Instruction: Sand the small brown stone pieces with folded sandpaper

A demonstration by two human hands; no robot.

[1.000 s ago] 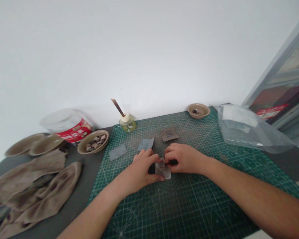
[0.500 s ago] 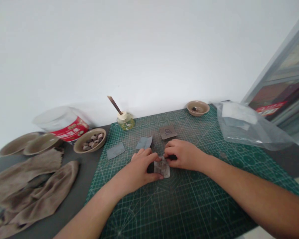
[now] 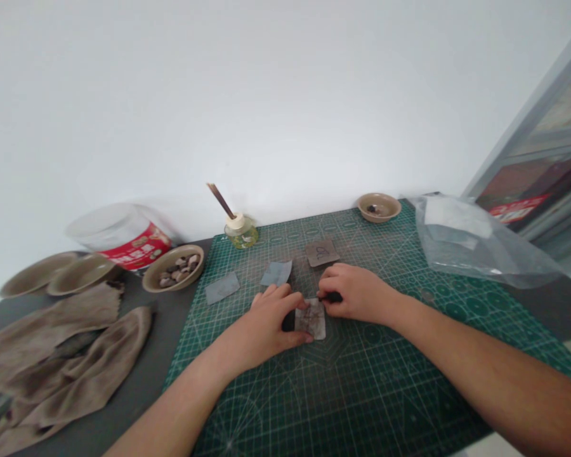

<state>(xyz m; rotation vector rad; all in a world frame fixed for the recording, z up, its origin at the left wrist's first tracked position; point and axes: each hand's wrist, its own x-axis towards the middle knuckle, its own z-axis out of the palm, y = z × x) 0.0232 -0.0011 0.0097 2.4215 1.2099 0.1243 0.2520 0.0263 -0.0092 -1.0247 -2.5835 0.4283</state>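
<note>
My left hand (image 3: 273,322) grips a small greyish square (image 3: 311,319) with brown smudges, perhaps sandpaper, by its left side, thumb at the lower edge and index finger at the upper one. The square lies on the green cutting mat (image 3: 276,406). At its upper right corner, my right hand (image 3: 349,292) pinches a small dark piece (image 3: 334,297) whose kind I cannot make out. Just beyond the hands are a brown square (image 3: 321,252) with a mark drawn on it, a curled grey sheet (image 3: 276,273) and a flat grey sheet (image 3: 222,288).
On the left are a bowl of stones (image 3: 147,282), a red-labelled plastic jar (image 3: 118,235), two more bowls and a brown cloth (image 3: 90,381). A reed diffuser (image 3: 241,233) and a small bowl (image 3: 379,217) stand near the wall. A clear plastic bag (image 3: 480,254) lies right.
My right hand has shifted slightly right with the dark piece, uncovering more of the square's upper right corner. My left hand stays in place on the square.
</note>
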